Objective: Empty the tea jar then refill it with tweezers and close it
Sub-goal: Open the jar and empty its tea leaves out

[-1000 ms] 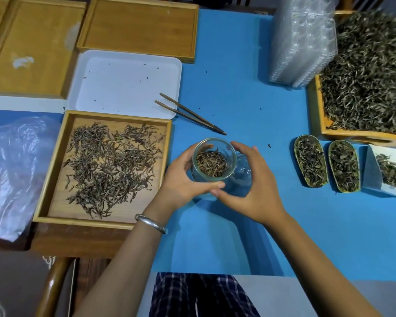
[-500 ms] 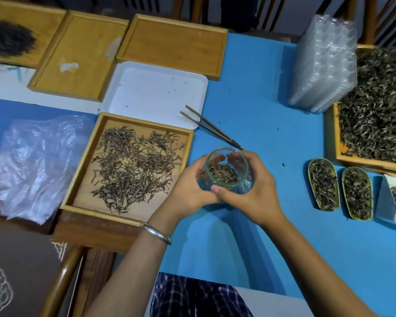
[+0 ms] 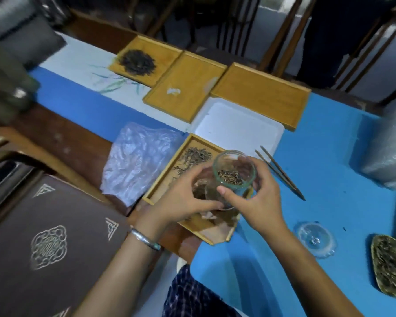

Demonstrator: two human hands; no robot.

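I am at the emptying step, as I judge it: my left hand (image 3: 188,200) and right hand (image 3: 258,202) both have their grip curled round the glass tea jar (image 3: 234,172), which I hold lifted just right of frame centre, over the near end of the bamboo tray of loose tea (image 3: 169,179), mouth open and tipped toward the camera, a small heap of tea leaves (image 3: 230,177) in its bottom. The next move calls for tipping the mouth down over that tray so the leaves fall inside its rim, not onto the blue worktop (image 3: 329,156); after that I will need the tweezers and the lid. Counting from largest to smallest: one blue worktop; one brown patterned cloth (image 3: 48,243) at lower left; four bamboo trays, three in a row across the upper middle, of which the leftmost (image 3: 146,58) carries a dark pile of tea, and the one under my hands; one white tray (image 3: 238,126) above centre; one crumpled clear plastic bag (image 3: 137,161) left of centre; one stack of clear plastic packaging (image 3: 389,156) at the right edge; one jar; one bamboo scoop (image 3: 389,266) full of leaves at lower right; one glass lid (image 3: 314,239) lying at lower right, apart from the jar; one pair of bamboo tweezers (image 3: 281,173) just right of my hands.
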